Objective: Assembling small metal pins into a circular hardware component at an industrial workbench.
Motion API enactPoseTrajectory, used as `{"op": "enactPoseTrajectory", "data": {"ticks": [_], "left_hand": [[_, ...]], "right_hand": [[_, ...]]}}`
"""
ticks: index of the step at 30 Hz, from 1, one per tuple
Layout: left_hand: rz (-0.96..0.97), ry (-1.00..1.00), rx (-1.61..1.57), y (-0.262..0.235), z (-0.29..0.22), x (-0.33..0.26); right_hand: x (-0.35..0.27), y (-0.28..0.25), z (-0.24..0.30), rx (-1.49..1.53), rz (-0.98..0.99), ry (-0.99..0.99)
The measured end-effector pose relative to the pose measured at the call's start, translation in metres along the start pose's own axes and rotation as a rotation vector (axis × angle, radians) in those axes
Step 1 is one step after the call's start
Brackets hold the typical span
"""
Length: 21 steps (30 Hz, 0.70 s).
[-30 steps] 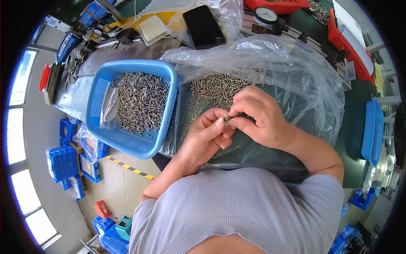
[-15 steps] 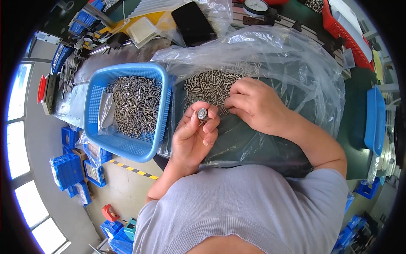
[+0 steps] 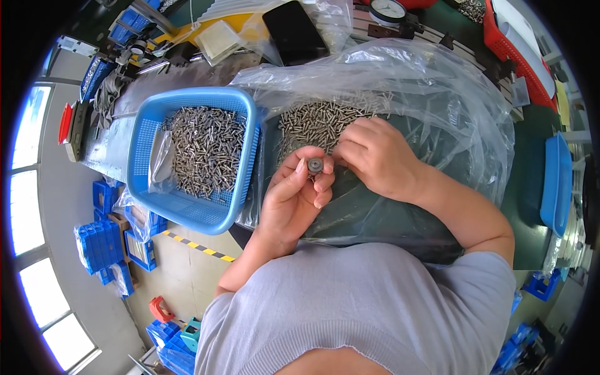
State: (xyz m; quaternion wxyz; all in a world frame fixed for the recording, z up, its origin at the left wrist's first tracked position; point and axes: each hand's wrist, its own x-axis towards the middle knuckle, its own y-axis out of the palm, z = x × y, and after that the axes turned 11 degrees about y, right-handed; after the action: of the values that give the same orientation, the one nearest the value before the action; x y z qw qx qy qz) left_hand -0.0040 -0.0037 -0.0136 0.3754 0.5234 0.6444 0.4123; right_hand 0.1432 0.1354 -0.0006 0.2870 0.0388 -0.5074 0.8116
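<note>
Between the thumb and fingers of my left hand (image 3: 292, 197) is a small round metal piece (image 3: 315, 165) with a ringed end face turned up. My right hand (image 3: 378, 156) is close beside it, fingertips pinched together near the round piece; what they hold, if anything, is hidden. Beyond both hands a pile of small metal pins (image 3: 315, 122) lies on a clear plastic bag (image 3: 437, 94). To the left, a blue plastic basket (image 3: 187, 220) holds many more such pins (image 3: 209, 147) and a crumpled clear bag (image 3: 161, 159).
A black phone (image 3: 295, 32) and a small clear case (image 3: 219, 41) lie at the back. A dial gauge (image 3: 387, 11) stands behind the bag. Red (image 3: 509, 53) and blue (image 3: 555, 184) trays sit at the right. Blue crates (image 3: 100, 250) are stacked on the floor at left.
My left hand has shifted slightly right and up with the round piece. My right fingertips have drawn back from the pins and now sit beside that piece. The whole view has shifted a little.
</note>
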Motion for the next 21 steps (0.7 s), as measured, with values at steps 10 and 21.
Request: {"op": "enactPoseTrajectory", "data": {"ticks": [10, 21], "left_hand": [[0.096, 0.107, -0.143, -0.006, -0.002, 0.0], [0.026, 0.056, -0.077, -0.001, -0.002, -0.001]], "right_hand": [[0.004, 0.001, 0.013, 0.084, -0.04, -0.033], [0.005, 0.002, 0.007, -0.002, 0.006, 0.006]]}}
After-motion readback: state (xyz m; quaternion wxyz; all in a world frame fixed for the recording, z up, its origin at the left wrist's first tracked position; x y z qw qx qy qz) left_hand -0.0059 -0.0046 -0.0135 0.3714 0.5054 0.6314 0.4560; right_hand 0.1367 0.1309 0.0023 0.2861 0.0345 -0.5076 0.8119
